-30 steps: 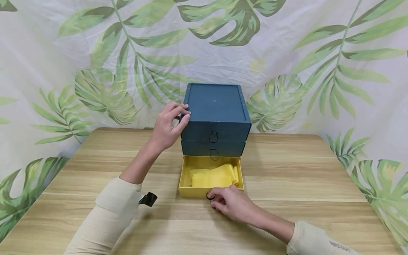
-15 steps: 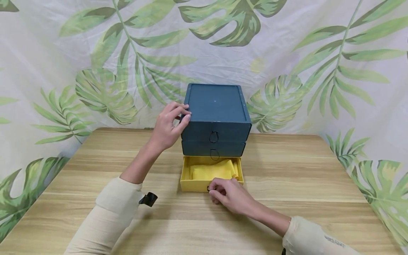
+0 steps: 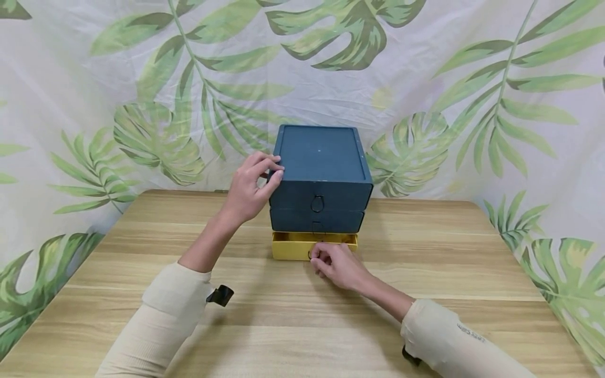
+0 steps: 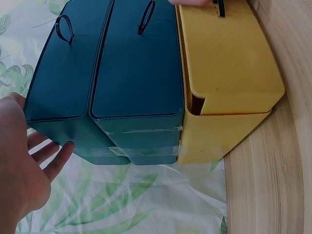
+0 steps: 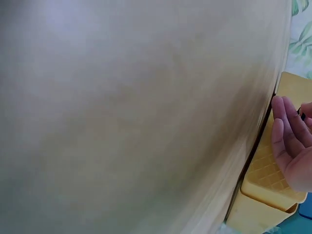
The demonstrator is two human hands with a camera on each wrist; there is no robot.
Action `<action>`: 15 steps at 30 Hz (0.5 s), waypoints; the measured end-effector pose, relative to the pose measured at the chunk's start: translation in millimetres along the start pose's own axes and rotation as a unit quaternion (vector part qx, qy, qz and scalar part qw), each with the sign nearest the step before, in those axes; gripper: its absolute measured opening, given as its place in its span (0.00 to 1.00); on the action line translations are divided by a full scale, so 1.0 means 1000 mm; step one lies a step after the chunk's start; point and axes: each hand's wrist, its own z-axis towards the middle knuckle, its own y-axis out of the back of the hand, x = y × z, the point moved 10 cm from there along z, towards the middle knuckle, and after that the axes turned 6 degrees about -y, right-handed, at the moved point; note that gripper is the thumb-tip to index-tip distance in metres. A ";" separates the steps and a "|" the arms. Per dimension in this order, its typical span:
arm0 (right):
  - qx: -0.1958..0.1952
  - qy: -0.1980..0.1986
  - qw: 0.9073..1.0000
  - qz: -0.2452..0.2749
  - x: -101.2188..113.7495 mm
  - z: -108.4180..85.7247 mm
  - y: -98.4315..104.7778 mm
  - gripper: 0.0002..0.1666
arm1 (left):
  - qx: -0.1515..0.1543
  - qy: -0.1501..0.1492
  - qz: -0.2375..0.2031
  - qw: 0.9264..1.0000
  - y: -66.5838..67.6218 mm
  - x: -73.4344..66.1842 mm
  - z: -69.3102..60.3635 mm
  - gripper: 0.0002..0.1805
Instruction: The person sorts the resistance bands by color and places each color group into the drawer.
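Observation:
A stack of drawer boxes stands at the table's back: two dark blue drawers [image 3: 321,193] above a yellow drawer [image 3: 290,250]. The yellow drawer is pulled out a short way, and only a narrow strip of its inside shows. My right hand [image 3: 341,265] pinches the black loop pull [image 5: 301,114] on the yellow front between thumb and forefinger. My left hand [image 3: 250,184] rests against the top left edge of the blue box, and in the left wrist view its fingers [image 4: 59,161] lie extended along the side.
Two more black loop pulls, an upper one [image 4: 64,30] and a lower one [image 4: 145,18], hang from the blue drawers. Clear tape [image 4: 146,151] runs along the stack's side. Behind the wooden table [image 3: 425,247] hangs a leaf-print cloth [image 3: 236,68].
The right hand has moved away from the body, and the yellow drawer has slid inward. Yellow cloth-like strips inside it have gone from sight. The left hand has stayed in place.

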 end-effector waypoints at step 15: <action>0.002 0.001 1.000 0.025 -0.005 0.018 0.011 0.06 | 0.005 0.011 -0.008 1.000 0.001 0.003 -0.001 0.09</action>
